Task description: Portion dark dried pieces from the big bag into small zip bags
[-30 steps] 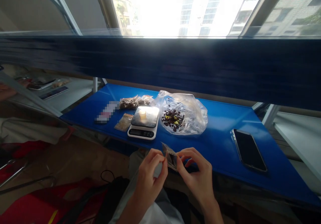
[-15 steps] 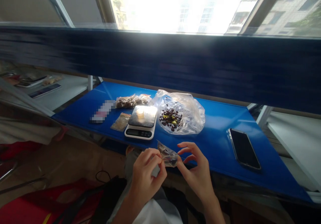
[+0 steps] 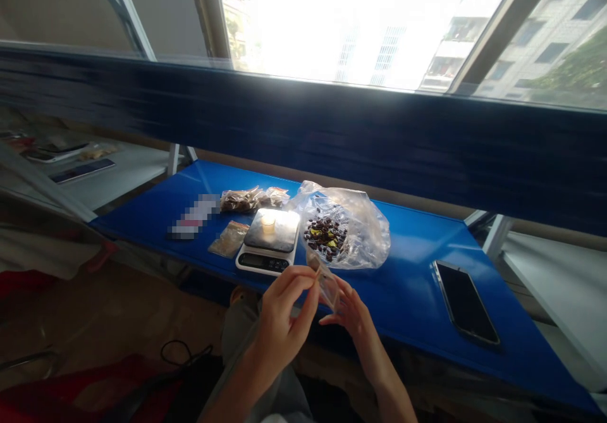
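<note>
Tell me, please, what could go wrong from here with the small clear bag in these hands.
The left hand pinches the small clear bag by its edge, so it might slip. A knock to the nearby scale could tip the small cup standing on it. The dark pieces seem loose in the large plastic bag; snagging that might scatter them.

That camera rides on the person's head, looking forward and down over the bench (image 3: 410, 287) close by, window (image 3: 313, 24) at twelve o'clock.
</note>
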Available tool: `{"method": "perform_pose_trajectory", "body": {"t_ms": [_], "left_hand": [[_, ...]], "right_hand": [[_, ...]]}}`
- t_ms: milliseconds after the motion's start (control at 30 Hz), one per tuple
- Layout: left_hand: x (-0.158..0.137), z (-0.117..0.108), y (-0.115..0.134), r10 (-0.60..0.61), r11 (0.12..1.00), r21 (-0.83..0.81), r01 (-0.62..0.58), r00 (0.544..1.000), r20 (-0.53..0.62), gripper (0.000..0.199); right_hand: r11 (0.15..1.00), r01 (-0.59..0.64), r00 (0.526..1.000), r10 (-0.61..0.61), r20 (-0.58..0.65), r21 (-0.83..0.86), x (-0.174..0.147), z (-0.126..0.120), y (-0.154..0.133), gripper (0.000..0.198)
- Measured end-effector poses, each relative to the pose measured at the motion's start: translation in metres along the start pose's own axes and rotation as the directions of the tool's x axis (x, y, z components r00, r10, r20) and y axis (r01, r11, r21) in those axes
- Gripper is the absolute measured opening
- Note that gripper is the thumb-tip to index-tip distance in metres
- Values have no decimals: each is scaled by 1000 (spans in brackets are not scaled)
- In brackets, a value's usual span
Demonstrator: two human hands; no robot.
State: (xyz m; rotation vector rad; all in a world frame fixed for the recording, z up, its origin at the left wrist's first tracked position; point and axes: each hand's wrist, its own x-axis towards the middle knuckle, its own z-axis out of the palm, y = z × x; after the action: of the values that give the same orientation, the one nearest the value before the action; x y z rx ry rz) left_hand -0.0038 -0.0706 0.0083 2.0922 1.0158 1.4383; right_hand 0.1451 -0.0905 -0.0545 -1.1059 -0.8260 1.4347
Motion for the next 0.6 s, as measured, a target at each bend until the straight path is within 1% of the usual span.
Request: {"method": "perform_pose_trajectory", "body": {"t_ms": [67, 133, 167, 200, 233, 267, 300, 400, 467, 533, 600], "left_hand": [[5, 5, -6, 35, 999, 10, -36, 999, 39, 15], [8, 11, -13, 61, 996, 51, -66, 994, 91, 16], [10, 14, -18, 64, 994, 77, -73, 991, 114, 16], [11, 16, -23, 61, 992, 106, -75, 989, 132, 15], [13, 18, -29, 50, 988, 135, -70, 988, 144, 15], [15, 20, -34, 32, 985, 164, -57, 988, 151, 15], [17, 22, -40, 5, 981, 191, -34, 988, 154, 16], [24, 28, -55, -104, 969, 238, 72, 987, 125, 21], [26, 33, -61, -156, 969, 205, 139, 985, 71, 26], [29, 40, -65, -195, 974, 119, 192, 981, 19, 28], [33, 50, -69, -233, 972, 14, 233, 973, -6, 29]], "right_hand": [[991, -40, 998, 46, -42, 129, 14, 1, 8, 52], [980, -14, 998, 27, -61, 197, 26, 2, 5, 47], [980, 9, 997, 5, -71, 197, 33, 3, 0, 44], [983, 32, 996, -17, -84, 180, 40, 2, -7, 41], [990, 61, 993, -48, -111, 123, 49, 2, -15, 41], [990, 134, 977, -123, -174, 52, 59, 1, -24, 43], [979, 203, 957, -203, -206, -23, 69, -1, -33, 44], [944, 309, 921, -327, -213, -116, 103, -5, -58, 44], [913, 371, 896, -399, -192, -169, 122, -8, -70, 45], [878, 422, 874, -460, -158, -225, 134, -11, -77, 46], [849, 453, 859, -498, -123, -272, 141, -14, -77, 43]]}}
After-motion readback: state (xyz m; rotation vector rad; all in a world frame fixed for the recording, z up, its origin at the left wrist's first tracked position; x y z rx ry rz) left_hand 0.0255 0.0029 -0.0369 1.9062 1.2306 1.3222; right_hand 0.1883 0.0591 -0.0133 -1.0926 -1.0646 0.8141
